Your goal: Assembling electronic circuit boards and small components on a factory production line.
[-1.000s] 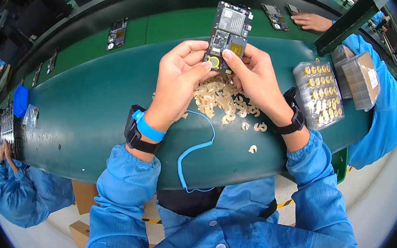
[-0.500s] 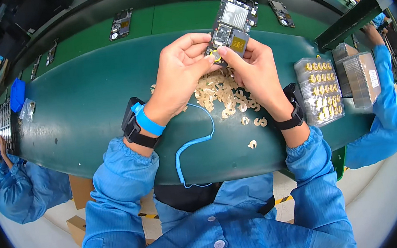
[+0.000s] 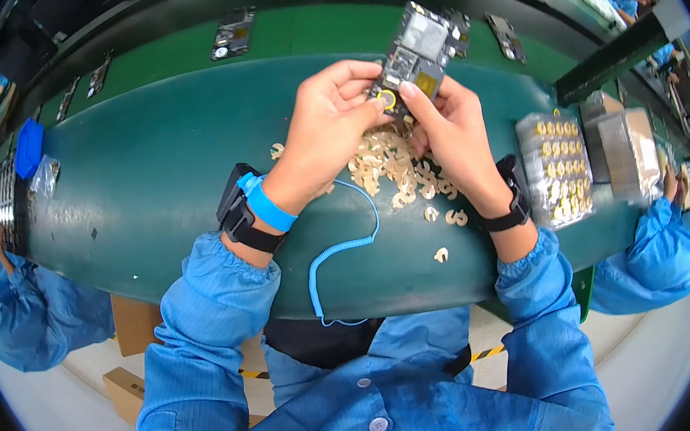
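Above the table I hold a black circuit board [image 3: 424,35] tilted, with a silver shield plate and a gold-brown patch on its face. My left hand [image 3: 326,129] pinches the board's lower left corner, thumb beside a yellow-ringed coin cell [image 3: 387,100]. My right hand [image 3: 456,132] grips the lower right side, its thumb lying on the board's face and its fingers partly hidden behind. Under the hands spreads a heap of beige C-shaped pieces [image 3: 386,165], a few lying loose nearer me. A blue band with a coiled cord [image 3: 338,248] is on my left wrist.
Stacked clear trays [image 3: 557,172] of yellow-ringed coin cells stand right, beside more packed trays [image 3: 631,156]. More boards [image 3: 233,34] lie on the green strip [image 3: 292,32] at the back. A dark post [image 3: 615,65] juts in at right. A blue bin [image 3: 29,149] sits far left. Co-workers sit on both sides.
My hands and the board have shifted slightly right. Boards on the back strip now appear farther right. The co-worker at right has drawn a raised arm back down.
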Motion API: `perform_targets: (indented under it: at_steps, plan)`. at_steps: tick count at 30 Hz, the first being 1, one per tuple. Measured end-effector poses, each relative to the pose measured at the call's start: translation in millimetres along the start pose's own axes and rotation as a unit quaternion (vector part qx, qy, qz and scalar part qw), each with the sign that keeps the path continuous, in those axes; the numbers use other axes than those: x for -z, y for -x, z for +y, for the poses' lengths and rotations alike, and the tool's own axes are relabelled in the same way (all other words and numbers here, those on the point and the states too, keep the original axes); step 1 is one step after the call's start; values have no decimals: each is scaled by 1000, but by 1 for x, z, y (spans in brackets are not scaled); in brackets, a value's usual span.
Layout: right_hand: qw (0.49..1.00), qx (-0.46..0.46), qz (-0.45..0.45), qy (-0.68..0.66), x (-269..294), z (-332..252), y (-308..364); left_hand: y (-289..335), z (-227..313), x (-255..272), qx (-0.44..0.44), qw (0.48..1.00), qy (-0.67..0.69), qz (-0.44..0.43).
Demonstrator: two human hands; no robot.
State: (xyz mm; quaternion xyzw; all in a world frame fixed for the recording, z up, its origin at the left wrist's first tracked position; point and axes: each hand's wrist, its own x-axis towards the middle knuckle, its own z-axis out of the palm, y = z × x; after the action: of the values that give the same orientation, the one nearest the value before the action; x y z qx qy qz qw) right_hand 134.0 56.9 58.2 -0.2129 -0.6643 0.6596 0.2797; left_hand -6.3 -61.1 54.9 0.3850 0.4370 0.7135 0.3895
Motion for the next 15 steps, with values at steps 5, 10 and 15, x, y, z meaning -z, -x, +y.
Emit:
perform_targets:
  at_steps: [5,10,15]
  plan:
    - [999,3,-18,-44,-6,3,4,-3,-13,12,17,999,-11,36]
    - [999,30,36,25,-1,-5,-4,-8,-23,21,-54,985,-53,158]
    - [992,-5,44,117,-1,-17,-21,-11,-24,22,-80,972,-98,198]
